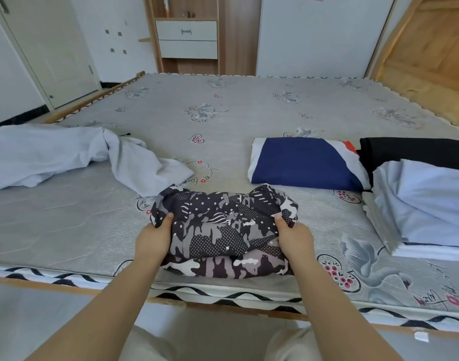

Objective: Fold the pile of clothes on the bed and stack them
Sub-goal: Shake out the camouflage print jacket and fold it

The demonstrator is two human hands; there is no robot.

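We stand at the near edge of the bed, looking down at its grey flowered mattress. The camo garment lies at the near edge, centred before us, bunched into a thick, partly folded bundle.

Left hand: it grips the bundle's left side, thumb on top of the cloth and pressing in, fingers tucked underneath out of sight. Right hand: it grips the right side in the same way, thumb on top, a fold of cloth gathered in the grasp. Both forearms reach in from the bottom of the view.

Unfolded: a pale blue garment lies spread and rumpled on the left of the bed, one corner reaching close to the bundle's far left corner; we cannot tell if they touch.

Folded: a navy item with white and red edging lies to the right, just beyond the bundle. A black item sits just to its right. A light blue folded piece rests on a stack at the right edge, partly overlapping the black item in our view.

Beyond the bed: a wooden cabinet with white drawers, and a white door at left.
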